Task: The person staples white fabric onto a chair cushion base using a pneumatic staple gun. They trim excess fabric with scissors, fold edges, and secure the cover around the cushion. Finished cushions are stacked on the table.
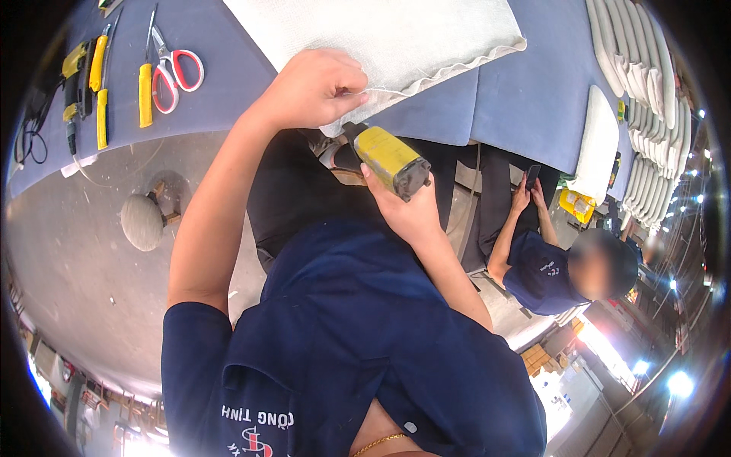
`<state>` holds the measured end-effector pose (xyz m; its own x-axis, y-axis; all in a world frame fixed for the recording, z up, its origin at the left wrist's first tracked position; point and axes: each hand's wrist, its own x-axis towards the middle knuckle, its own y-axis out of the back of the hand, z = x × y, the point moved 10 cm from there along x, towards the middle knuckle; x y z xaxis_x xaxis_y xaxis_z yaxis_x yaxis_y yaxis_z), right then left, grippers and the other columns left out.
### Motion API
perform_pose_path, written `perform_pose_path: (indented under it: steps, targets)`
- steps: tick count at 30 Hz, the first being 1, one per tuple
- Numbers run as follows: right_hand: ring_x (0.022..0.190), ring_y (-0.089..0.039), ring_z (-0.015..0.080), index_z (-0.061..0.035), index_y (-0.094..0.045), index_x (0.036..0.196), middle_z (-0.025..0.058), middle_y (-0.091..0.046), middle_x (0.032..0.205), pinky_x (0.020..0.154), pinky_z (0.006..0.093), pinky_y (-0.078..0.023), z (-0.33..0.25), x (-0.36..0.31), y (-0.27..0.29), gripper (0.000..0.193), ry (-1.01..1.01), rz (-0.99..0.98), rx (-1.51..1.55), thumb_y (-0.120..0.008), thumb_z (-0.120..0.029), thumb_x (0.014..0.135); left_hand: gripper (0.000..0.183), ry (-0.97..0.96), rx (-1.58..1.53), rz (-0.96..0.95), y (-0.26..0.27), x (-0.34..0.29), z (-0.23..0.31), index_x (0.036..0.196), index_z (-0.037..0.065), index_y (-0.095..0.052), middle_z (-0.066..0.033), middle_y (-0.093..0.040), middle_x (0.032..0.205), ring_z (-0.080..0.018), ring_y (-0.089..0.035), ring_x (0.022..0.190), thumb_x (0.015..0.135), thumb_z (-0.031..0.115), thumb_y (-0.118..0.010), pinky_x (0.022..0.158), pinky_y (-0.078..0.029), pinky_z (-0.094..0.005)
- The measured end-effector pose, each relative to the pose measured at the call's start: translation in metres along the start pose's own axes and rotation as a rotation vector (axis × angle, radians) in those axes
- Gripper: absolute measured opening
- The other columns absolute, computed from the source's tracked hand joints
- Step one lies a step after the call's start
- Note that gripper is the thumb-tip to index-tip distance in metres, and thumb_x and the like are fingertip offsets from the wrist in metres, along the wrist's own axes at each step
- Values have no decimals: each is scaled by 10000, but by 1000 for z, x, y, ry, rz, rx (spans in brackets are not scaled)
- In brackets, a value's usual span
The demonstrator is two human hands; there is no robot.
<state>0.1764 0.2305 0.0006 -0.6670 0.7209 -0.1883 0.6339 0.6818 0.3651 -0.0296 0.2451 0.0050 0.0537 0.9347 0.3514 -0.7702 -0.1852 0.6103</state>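
A pale beige fabric-covered panel [381,38] lies on the table in front of me, its loose cloth edge ruffled along the near side. My left hand [316,87] is closed at the near left corner of that panel, pinching the cloth edge between thumb and curled fingers. Just below it, my right hand [407,209] grips a yellow and black tool [387,154] that looks like a staple gun. Its black nose points up and left, close to the panel's corner and my left hand. The fingers behind the tool are mostly hidden.
Red-handled scissors [177,72], yellow-handled screwdrivers [145,95] and another yellow-black tool [74,68] lie on the blue-grey table [228,99] at left. Padded pieces [651,91] are stacked at right. A seated co-worker [541,270] holds a phone [532,177]. A round stool [142,222] stands left.
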Motion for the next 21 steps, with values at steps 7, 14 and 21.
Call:
perform_pose_path:
  steps: [7,14,21]
  targets:
    - [1103,-832,188,44,-791,1299,129,-871,1225,988,344,-620,4,0,-2,281,-91,-83,-40,-835,-64,1043,329,14,7,16,4,-1,5,788,35,-584,-102,-547,740,-341,-596,768,949,155,-845,681,-481,-474]
    - [938,-848,386,13,-829,1201,194,-866,1088,836,414,-653,12,4,-11,247,-45,-41,-60,-841,-160,1026,378,45,24,-22,-10,-3,-2,751,30,-553,-122,-542,744,-362,-583,770,944,158,-851,678,-461,-486]
    - [1082,-844,343,12,-818,1288,199,-869,1179,991,424,-633,7,1,33,393,-80,-30,89,-846,-308,1061,112,77,89,59,21,-2,37,922,63,-702,-120,-681,934,-372,-658,937,884,68,-807,837,-537,-466]
